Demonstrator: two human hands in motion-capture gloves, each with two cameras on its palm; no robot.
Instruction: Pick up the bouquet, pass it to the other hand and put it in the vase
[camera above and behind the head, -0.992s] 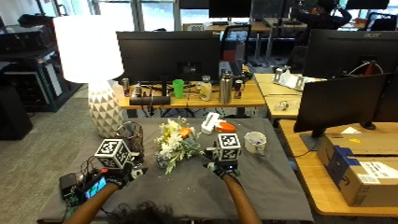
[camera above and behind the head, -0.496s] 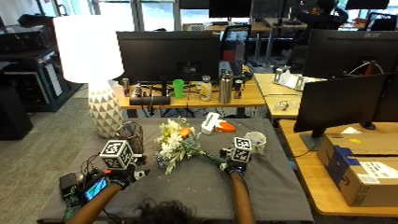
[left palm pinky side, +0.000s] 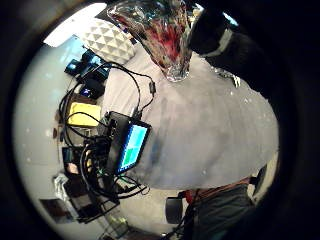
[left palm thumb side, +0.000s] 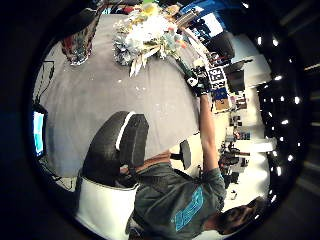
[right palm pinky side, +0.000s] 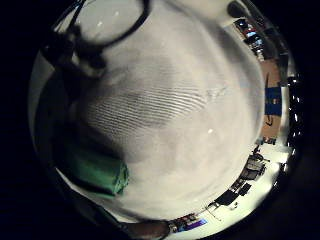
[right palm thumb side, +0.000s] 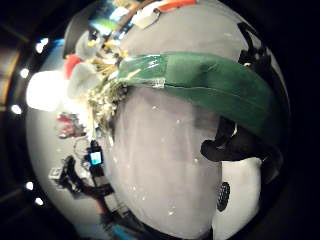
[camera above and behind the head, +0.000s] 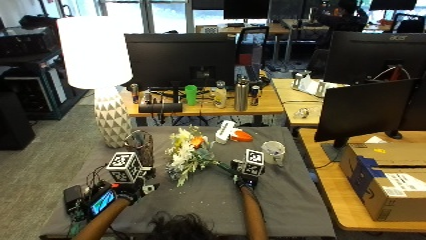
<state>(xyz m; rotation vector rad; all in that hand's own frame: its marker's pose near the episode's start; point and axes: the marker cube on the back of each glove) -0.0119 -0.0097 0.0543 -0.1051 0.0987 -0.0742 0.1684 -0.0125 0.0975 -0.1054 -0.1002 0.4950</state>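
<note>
While flat, bouquet (camera above and behind the head: 190, 152) at right hand (camera above and behind the head: 241, 177)

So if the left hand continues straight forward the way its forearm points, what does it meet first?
Probably the vase: it stands just ahead of the left hand on the grey cloth, though depth is unclear.

Bouquet (camera above and behind the head: 188, 151): white and yellow blooms, one orange, green wrapped stem. Vase (camera above and behind the head: 139, 145): dark glass, apparently red-mottled. Table cloth (camera above and behind the head: 279, 200): grey. Lamp base (camera above and behind the head: 112, 120): white, triangle-faceted pattern.
</note>
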